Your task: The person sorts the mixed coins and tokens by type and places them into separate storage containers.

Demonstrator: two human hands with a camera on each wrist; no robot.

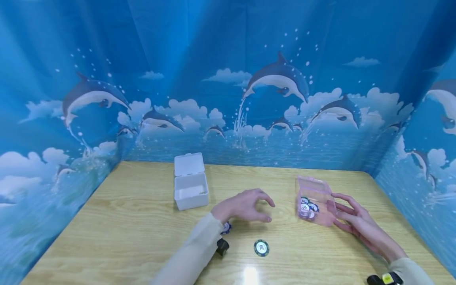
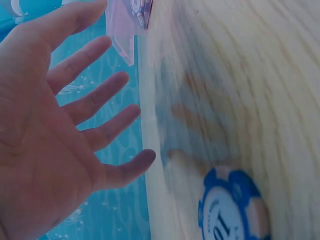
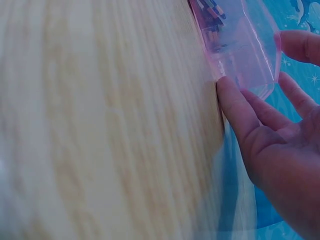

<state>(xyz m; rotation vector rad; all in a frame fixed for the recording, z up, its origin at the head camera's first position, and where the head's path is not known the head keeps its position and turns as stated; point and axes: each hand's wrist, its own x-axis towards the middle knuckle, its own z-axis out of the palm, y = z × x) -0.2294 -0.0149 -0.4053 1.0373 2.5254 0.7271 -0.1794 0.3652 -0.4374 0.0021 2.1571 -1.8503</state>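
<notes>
My right hand (image 1: 363,225) holds the right end of a clear pink plastic box (image 1: 322,218), its fingertips spread along that wall. Several poker chips (image 1: 308,208) lie inside the box toward its left side, and its lid (image 1: 315,183) is tipped back. Over the table's middle, my left hand (image 1: 247,206) hovers with fingers spread and nothing in them. A blue-and-white poker chip (image 2: 225,215), marked 10, lies under the left wrist, partly hidden by the arm in the head view. Nearer the front is a dark green and yellow poker chip (image 1: 261,248).
A white plastic box (image 1: 190,202) stands left of my left hand, its lid (image 1: 189,164) folded back and something small in its right corner. Behind the wooden table (image 1: 117,221) hangs a blue dolphin-print curtain (image 1: 213,79), which also covers both sides.
</notes>
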